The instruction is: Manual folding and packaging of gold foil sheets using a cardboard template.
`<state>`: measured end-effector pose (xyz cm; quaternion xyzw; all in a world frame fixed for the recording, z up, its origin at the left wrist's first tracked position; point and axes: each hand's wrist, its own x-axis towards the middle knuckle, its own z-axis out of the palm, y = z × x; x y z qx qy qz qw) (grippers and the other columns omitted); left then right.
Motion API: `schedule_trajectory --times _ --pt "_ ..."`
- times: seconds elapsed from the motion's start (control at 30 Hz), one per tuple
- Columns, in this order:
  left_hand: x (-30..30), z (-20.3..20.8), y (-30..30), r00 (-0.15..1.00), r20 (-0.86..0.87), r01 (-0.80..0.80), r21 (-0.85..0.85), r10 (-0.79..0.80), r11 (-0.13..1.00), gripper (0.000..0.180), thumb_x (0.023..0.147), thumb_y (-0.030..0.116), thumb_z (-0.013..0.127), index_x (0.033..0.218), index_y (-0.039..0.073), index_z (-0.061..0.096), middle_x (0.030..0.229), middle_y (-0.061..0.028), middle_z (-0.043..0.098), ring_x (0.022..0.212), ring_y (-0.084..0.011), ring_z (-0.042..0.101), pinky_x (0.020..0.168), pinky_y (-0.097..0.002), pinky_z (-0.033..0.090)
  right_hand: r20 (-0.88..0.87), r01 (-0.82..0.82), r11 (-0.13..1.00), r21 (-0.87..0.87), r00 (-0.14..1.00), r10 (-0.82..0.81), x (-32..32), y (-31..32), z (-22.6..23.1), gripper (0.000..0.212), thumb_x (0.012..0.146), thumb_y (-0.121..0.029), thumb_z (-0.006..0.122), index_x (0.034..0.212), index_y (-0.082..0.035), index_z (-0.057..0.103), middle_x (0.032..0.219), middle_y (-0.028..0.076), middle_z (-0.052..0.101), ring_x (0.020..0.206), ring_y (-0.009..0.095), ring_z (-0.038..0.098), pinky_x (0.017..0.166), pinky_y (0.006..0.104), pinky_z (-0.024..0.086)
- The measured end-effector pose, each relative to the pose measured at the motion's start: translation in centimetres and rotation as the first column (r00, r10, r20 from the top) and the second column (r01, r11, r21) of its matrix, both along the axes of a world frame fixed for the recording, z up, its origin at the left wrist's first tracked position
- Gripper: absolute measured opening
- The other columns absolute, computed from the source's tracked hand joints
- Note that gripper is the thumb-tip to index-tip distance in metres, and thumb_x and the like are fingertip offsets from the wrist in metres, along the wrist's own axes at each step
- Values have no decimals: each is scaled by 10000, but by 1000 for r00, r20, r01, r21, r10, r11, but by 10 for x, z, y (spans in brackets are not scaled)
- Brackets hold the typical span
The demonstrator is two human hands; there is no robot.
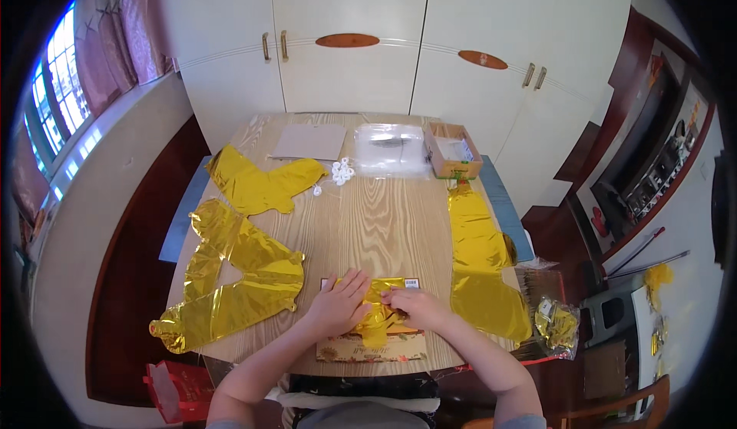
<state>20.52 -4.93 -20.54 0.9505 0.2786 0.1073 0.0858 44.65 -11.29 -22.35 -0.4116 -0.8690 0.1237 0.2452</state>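
Observation:
A folded gold foil balloon (375, 328) lies on a printed card (372, 349) at the near edge of the table. My left hand (342, 304) presses flat on the foil's left side, fingers stretched out. On the other side my right hand (417, 307) has its fingers curled in and pinches the foil near its upper right. Part of the balloon is hidden under both hands. Flat, uninflated gold foil balloons spread around them: one at the far left (265, 182), a larger one at the near left (253, 283) and a long one along the right (485, 268).
Toward the back of the wooden table (376, 222) are a grey board (309, 142), small white rings (342, 172), clear plastic bags (390, 156) and a cardboard box (451, 156). A clear bag with gold foil (556, 325) sits off the right edge. A red bag (178, 391) stands low at left.

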Motion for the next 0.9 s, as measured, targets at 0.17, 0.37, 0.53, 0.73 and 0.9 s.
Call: schedule_trajectory --times 0.17,0.37,0.53,0.73,0.9 --pt "0 -2 -4 1000 10 10 -25 -9 1000 559 986 370 413 1432 33 403 1509 -150 377 1435 -302 284 1157 -528 197 -88 -20 991 -135 996 8 2 -10 23 308 777 -189 720 1014 -43 588 1217 147 626 1163 323 585 971 420 485" --pt "0 -1 -3 1000 -20 5 -27 -5 1000 556 972 344 418 1441 46 394 1512 -145 373 1434 -304 286 1159 -528 194 124 212 977 -37 971 -206 -23 0 39 535 943 -327 537 1350 12 465 1394 220 481 1323 362 430 1130 450 304" --pt "-3 0 -2 997 -78 13 -23 -15 1000 602 949 361 444 1455 45 366 1527 -139 349 1438 -303 277 1159 -525 196 381 303 953 12 880 -284 -35 -6 13 723 967 -451 447 1436 86 324 1505 241 338 1440 336 263 1187 447 176" --pt "-11 6 0 996 -93 8 -29 -11 1000 639 954 367 453 1479 35 305 1544 -140 317 1449 -287 259 1159 -534 190 389 353 935 -12 863 -321 -23 -22 13 774 951 -480 473 1439 96 303 1517 266 292 1440 359 251 1185 460 174" --pt "-25 2 5 991 -125 -30 51 37 998 633 962 400 431 1467 31 330 1543 -126 324 1448 -254 268 1160 -535 185 378 356 935 -3 866 -328 -20 -27 16 868 913 -557 499 1441 99 290 1518 266 288 1443 359 243 1183 472 168"
